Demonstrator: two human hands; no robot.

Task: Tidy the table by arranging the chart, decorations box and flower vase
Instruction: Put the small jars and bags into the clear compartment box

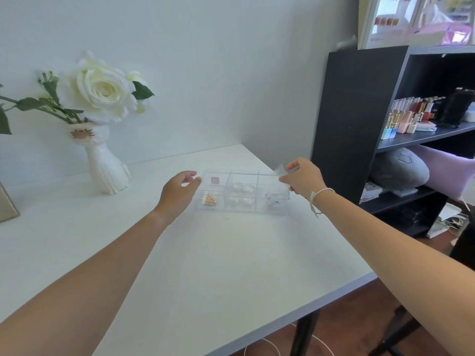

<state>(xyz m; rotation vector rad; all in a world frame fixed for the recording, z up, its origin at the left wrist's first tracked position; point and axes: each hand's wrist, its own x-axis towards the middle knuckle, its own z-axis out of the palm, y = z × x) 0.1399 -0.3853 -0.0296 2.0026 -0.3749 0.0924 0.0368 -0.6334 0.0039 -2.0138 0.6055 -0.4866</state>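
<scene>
Clear decorations box, divided into compartments, flat on the white surface near its far right corner; small pink and orange bits in the left cells, clear round pieces in the middle, pale trinkets on the right. Right hand at the box's far right corner, fingers pinched on something clear there, whether the box's edge or a separate piece cannot be told; white band at the wrist. Left hand just beside the box's left end, fingers loosely curled and spread, not clearly touching it. Flower vase, white and cat-shaped, upright well to the left by the wall, holding a white rose. Framed edge at the far left border. Black shelf unit right of the surface, stocked with small bottles.
</scene>
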